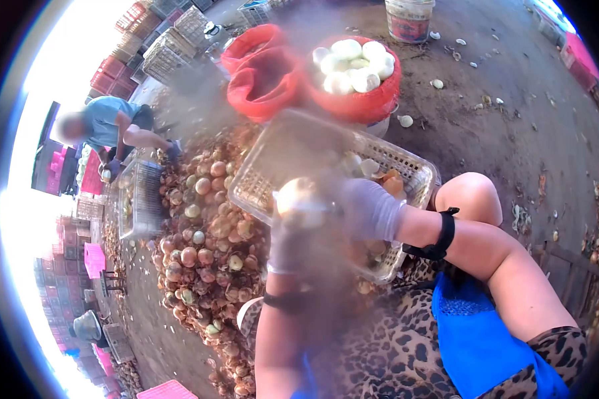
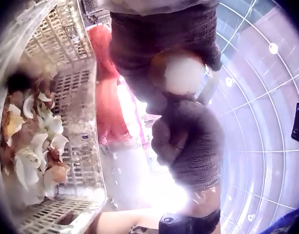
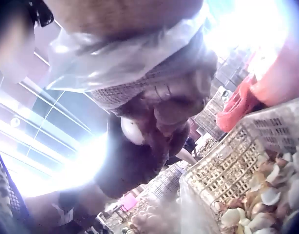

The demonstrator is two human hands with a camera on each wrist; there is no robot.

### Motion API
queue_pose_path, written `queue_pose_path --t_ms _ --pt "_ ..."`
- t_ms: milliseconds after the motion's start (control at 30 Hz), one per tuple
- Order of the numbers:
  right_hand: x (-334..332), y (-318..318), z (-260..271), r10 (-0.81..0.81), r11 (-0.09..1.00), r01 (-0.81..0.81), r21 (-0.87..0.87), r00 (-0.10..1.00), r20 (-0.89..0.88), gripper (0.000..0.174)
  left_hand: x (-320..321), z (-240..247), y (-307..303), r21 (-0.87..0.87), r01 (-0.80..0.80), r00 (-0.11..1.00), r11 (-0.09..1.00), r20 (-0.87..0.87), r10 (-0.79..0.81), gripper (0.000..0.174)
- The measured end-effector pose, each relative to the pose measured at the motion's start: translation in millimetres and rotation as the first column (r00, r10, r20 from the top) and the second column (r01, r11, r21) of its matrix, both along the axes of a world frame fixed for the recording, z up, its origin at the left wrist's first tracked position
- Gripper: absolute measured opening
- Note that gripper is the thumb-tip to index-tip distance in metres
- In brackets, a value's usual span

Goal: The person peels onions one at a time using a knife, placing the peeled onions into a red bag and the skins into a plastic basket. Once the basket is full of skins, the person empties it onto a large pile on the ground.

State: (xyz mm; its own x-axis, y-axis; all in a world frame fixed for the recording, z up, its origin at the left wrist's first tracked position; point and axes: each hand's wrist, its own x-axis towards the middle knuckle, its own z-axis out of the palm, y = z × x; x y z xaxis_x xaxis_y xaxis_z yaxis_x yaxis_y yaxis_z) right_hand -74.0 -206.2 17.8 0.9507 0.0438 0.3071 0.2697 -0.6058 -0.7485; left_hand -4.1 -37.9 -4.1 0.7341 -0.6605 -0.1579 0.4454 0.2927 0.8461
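Note:
My gloved left hand [image 1: 287,246] grips a partly peeled onion [image 1: 298,196] in front of my body, close over a plastic crate [image 1: 424,174]. White flesh and some brown skin show on the onion [image 2: 183,78] in the left wrist view. My gloved right hand [image 1: 371,209] is right up against it, fingers curled. A narrow pale blade [image 2: 208,87] juts from that right hand [image 2: 193,141] beside the onion; its handle is hidden in the fist. Loose peels [image 2: 30,161] and onion skins lie in the crate.
A pile of unpeeled onions [image 1: 206,246] covers the ground at left. Beyond the crate stand a red-lined bucket [image 1: 366,106] of peeled onions, red bags [image 1: 263,86] and a white pail [image 1: 409,23]. Another person [image 1: 116,123] works beside a crate [image 1: 140,199].

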Motion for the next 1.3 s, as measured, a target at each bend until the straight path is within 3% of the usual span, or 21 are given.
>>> queue_pose_path --t_ms 67,133,167,233,300,400,500,567,633,700,767,833,900,967,1000,1067,1133,1167,1233,1300 --pt "-0.8 1.2 -5.8 -0.014 0.989 0.003 -0.149 0.998 -0.068 0.053 -2.6 1.3 -1.5 0.025 -0.030 0.993 0.999 0.113 0.027 0.085" --pt "4.4 3.2 -27.1 0.011 0.993 -0.024 -0.114 0.994 -0.111 0.057 -0.4 -1.2 -0.6 -0.032 -0.046 0.998 0.998 -0.035 0.045 0.076" --pt "11.9 5.4 -52.0 0.047 0.999 -0.048 -0.005 0.992 -0.118 0.060 0.9 -5.2 1.1 0.010 -0.035 0.998 0.999 0.059 0.034 0.074" --pt "12.5 6.9 -49.6 0.067 0.998 -0.067 0.004 0.993 -0.093 0.064 2.4 -6.5 5.2 0.128 -0.033 0.976 0.991 0.217 0.005 0.071" --pt "5.5 4.2 -39.1 0.046 0.984 -0.057 -0.171 0.997 -0.068 0.065 5.3 -3.3 8.6 0.276 -0.054 0.940 0.960 0.339 -0.045 0.068" --pt "3.1 1.4 -23.1 0.035 0.937 -0.068 -0.343 0.994 -0.101 0.061 6.1 -5.0 9.5 0.302 -0.108 0.948 0.947 0.319 0.007 0.069" --pt "2.0 -5.0 -17.6 -0.004 0.893 0.032 -0.449 0.998 0.064 0.051 -9.3 3.3 8.8 0.104 -0.252 0.937 0.962 0.276 0.215 0.071" --pt "8.2 -14.6 -10.7 -0.023 0.924 -0.004 -0.381 0.998 -0.065 0.046 -8.6 12.4 16.3 0.053 -0.139 0.979 0.989 0.160 0.129 0.074" --pt "7.0 -16.9 -7.3 -0.015 0.902 -0.036 -0.431 0.993 -0.114 0.039 -13.5 21.7 19.4 0.000 -0.071 0.992 0.998 0.105 0.070 0.077" --pt "9.0 -7.0 -18.4 0.006 0.898 -0.016 -0.439 1.000 -0.025 0.037 -9.3 22.4 25.5 0.088 -0.032 0.945 0.996 0.326 0.001 0.055" --pt "7.1 -1.2 -27.0 0.050 0.899 -0.060 -0.434 0.998 -0.034 0.037 -3.4 0.3 29.0 -0.133 0.061 0.998 0.989 0.026 -0.058 0.042" --pt "3.5 1.0 -19.2 0.074 0.899 -0.096 -0.428 0.995 -0.067 0.030 -8.0 3.9 21.8 0.106 -0.027 0.968 0.994 0.252 -0.001 0.068" --pt "4.8 -1.6 -16.8 0.033 0.890 -0.013 -0.456 0.999 0.037 0.012 -14.5 18.8 19.7 0.210 -0.086 0.973 0.974 0.227 0.037 0.086" --pt "11.7 -12.1 -13.4 0.017 0.857 -0.003 -0.516 1.000 0.022 0.010 -17.0 17.2 25.6 0.062 0.013 0.954 0.998 0.298 -0.031 0.060" --pt "16.2 -23.3 -11.4 0.027 0.831 -0.066 -0.552 0.997 -0.077 0.009 -16.3 15.9 29.8 -0.013 0.063 0.939 0.998 0.339 -0.055 0.048" --pt "17.0 -26.7 -12.3 -0.047 0.856 -0.054 -0.514 0.982 -0.182 0.015 -14.9 15.3 39.0 -0.006 0.000 0.965 1.000 0.260 0.002 0.061" --pt "16.2 -19.7 -15.4 -0.194 0.918 0.103 -0.383 0.959 -0.206 0.028 -18.0 34.7 35.3 0.004 -0.060 0.993 0.998 0.103 0.060 0.081" --pt "18.9 -16.1 -17.6 -0.167 0.947 0.079 -0.312 0.949 -0.266 0.041 -16.0 39.0 36.0 -0.079 -0.007 1.000 0.997 0.008 0.007 0.078" --pt "13.6 -3.7 -37.0 -0.065 0.989 0.095 0.116 0.969 -0.239 0.042 -17.4 43.3 25.4 -0.333 -0.050 0.972 0.942 -0.233 -0.031 0.073" --pt "2.7 7.8 -47.9 -0.018 0.964 0.074 0.255 0.976 -0.217 0.046 -12.9 40.3 22.8 -0.534 -0.033 0.935 0.845 -0.315 -0.163 0.066"
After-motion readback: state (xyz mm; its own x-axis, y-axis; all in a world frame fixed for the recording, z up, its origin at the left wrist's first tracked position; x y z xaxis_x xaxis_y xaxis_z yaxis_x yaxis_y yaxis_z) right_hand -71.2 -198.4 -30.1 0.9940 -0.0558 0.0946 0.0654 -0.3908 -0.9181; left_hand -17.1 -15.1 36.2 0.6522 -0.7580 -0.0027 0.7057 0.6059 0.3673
